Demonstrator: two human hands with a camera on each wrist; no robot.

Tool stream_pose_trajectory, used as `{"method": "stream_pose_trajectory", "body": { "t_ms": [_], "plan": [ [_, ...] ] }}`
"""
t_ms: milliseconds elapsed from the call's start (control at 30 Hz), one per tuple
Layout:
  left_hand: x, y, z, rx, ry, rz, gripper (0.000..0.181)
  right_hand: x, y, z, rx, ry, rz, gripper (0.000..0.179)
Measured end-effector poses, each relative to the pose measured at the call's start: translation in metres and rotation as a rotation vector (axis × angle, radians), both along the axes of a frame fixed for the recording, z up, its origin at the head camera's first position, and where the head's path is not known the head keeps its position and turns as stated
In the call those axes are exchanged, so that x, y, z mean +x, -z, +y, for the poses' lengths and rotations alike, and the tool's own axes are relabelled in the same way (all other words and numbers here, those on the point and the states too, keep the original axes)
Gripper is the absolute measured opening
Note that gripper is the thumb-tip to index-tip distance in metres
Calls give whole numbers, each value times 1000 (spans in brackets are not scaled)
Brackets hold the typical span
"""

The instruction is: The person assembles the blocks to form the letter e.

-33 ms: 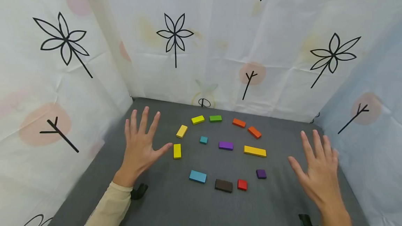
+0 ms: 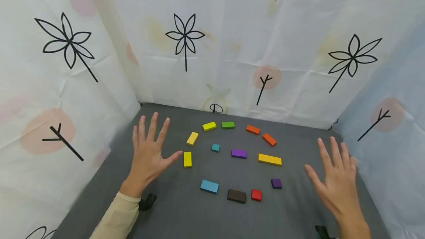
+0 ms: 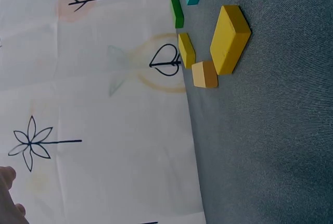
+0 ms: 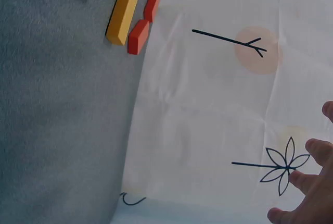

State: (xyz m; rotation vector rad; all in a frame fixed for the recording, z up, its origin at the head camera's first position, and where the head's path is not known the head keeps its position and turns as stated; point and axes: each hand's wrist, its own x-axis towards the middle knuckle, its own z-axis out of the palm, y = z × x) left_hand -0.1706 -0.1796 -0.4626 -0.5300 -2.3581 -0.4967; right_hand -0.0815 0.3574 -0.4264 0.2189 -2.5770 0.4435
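Both hands are held with fingers spread, and neither holds anything. My left hand (image 2: 149, 158) is left of the blocks, its thumb closest to an upright-lying yellow block (image 2: 187, 159). On the far right is my right hand (image 2: 338, 183), nearest the small dark purple block (image 2: 276, 183) and the long yellow block (image 2: 270, 159). Between the hands lie a teal block (image 2: 215, 148), a purple block (image 2: 239, 153), a blue block (image 2: 209, 186), a dark brown block (image 2: 237, 196) and a red block (image 2: 256, 195). Fingertips of each hand show at the edge of its wrist view.
Farther back lie a pale yellow block (image 2: 192, 138), a bright yellow block (image 2: 209, 126), a green block (image 2: 228, 125) and two orange blocks, one at the right (image 2: 269, 139). White printed cloth (image 2: 225, 62) hangs around the grey table (image 2: 186, 220) at the back and sides.
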Motion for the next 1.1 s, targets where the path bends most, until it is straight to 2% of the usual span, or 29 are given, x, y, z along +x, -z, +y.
{"method": "stream_pose_trajectory", "body": {
  "t_ms": [167,400,533,900,1100],
  "plan": [
    [3,5,4,1,13,-16,103,-1,1,0,-26,-28,-14,78],
    [0,7,9,9,31,-50,104,-15,-6,-2,-112,-105,-23,79],
    [-2,7,13,16,61,-71,104,-20,-8,-4,-141,-141,-33,81],
    [-15,7,23,36,142,-158,102,-29,-8,-9,-159,-158,-127,82],
    [-23,7,34,36,206,-244,103,-36,-6,-9,-138,-165,-156,77]
  ]
}}
